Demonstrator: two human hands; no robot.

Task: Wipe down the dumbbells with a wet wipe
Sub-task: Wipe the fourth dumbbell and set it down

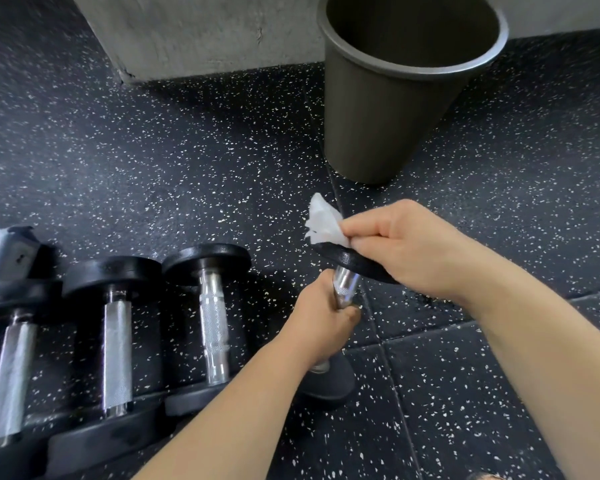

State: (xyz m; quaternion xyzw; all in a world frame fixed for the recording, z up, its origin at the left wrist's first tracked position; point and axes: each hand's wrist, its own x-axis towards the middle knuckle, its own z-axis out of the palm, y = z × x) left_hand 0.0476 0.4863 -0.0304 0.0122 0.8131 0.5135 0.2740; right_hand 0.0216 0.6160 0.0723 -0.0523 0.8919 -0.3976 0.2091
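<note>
My left hand grips the chrome handle of a black dumbbell and holds it upright, its lower head just above the floor. My right hand pinches a crumpled white wet wipe against the far rim of the dumbbell's upper head. Three more dumbbells lie side by side on the floor at the left: one nearest my left arm, a middle one and a far-left one.
A dark round bin stands open on the speckled black rubber floor just beyond my hands. A grey concrete wall base runs along the back. A pale grey-blue pack sits at the left edge.
</note>
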